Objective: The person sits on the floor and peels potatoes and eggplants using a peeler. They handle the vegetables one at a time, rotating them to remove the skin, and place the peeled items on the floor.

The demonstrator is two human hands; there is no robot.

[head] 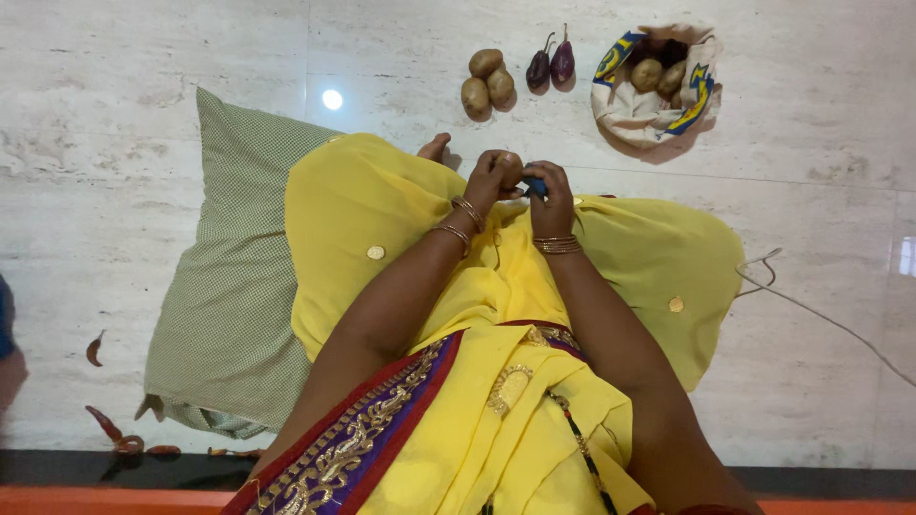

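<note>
I sit on the floor in yellow cloth, both hands raised over my lap. My left hand (pixel 494 176) is closed around a brown potato, mostly hidden by the fingers. My right hand (pixel 551 200) touches it from the right and grips a small dark blue tool (pixel 534 187), probably a peeler; its blade is hidden. Bangles ring both wrists. Ahead of my hands, three whole potatoes (pixel 488 78) lie on the floor, with two small purple eggplants (pixel 551 65) just right of them.
A cloth bag (pixel 658 86) holding more potatoes sits open at the far right. A green checked cushion (pixel 229 277) lies under my left side. Peel scraps (pixel 114 434) dot the floor at left. A thin wire (pixel 811 310) runs across the marble floor at right.
</note>
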